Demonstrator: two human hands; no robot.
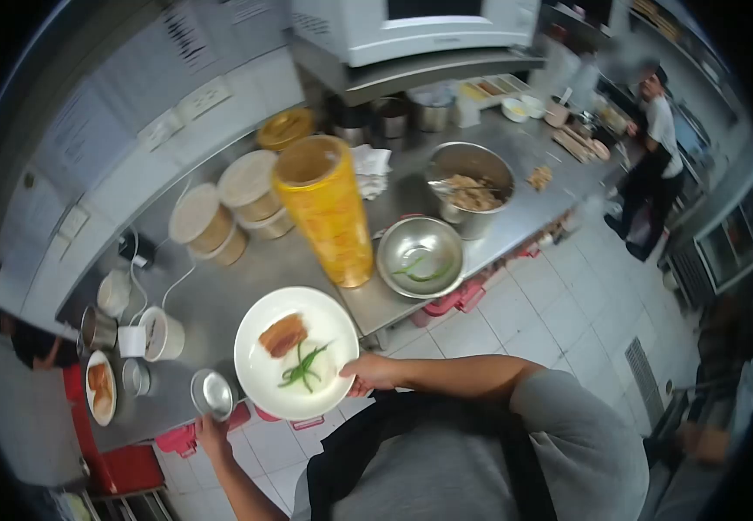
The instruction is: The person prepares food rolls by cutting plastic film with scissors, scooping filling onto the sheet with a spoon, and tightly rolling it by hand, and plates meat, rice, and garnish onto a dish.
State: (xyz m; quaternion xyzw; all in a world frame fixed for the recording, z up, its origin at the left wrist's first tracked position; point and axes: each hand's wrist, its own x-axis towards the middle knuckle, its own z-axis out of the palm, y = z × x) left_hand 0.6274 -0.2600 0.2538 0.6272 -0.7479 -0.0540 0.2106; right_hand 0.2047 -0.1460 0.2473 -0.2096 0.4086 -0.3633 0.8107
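We see the microwave (441,40) cut off by the top edge. We find the papers (90,135) too blurred to read, and the plate (259,378) hides part of our right hand (371,373).

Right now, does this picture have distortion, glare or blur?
Head view: wide-angle distortion bends the grey steel counter, and corners go black; head view: glare shines inside the small round silver metal bowl; head view: the print on the white paper wall sheets is too soft to read.
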